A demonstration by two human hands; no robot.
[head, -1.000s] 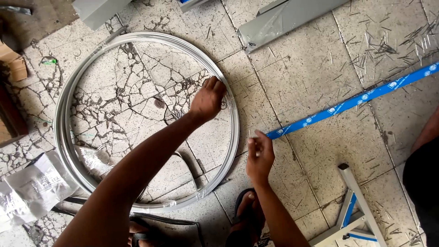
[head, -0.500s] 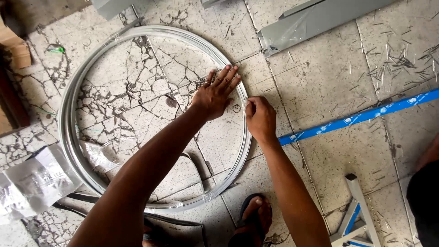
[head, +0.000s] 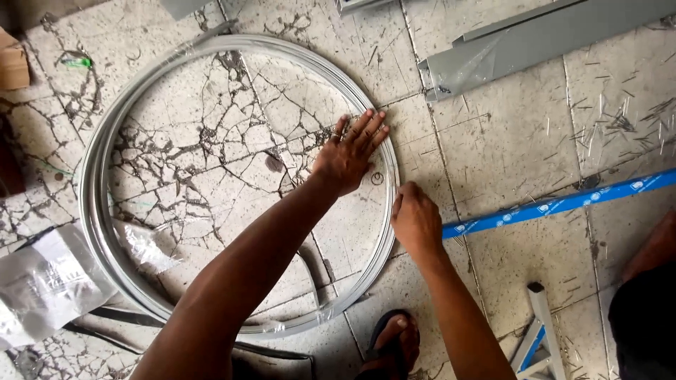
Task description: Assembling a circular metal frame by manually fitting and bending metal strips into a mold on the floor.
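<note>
One large grey ring (head: 95,211), coiled in several turns and partly wrapped in clear film, lies flat on the cracked tile floor (head: 507,176), left of centre. Left hand (head: 348,151): flat, fingers spread, palm down on the floor just inside the ring's right arc, fingertips reaching the rim. It grips nothing. Right hand (head: 415,222): curled, knuckles up, at the outer side of the same arc, just near of the left hand. Fingertips are tucked under; cannot tell whether they pinch the rim or only rest against it. The two hands are close together but not touching, with the rim between them.

Other items, counted:
- One blue strip (head: 563,204) on the floor, running from beside the right hand to the right edge.
- One long grey metal profile (head: 535,39), far right, film at its end.
- One crumpled clear plastic bag (head: 42,281), near left.
- One sandalled foot (head: 394,338), near centre.
- One white frame piece (head: 542,331) with blue tape, near right.
</note>
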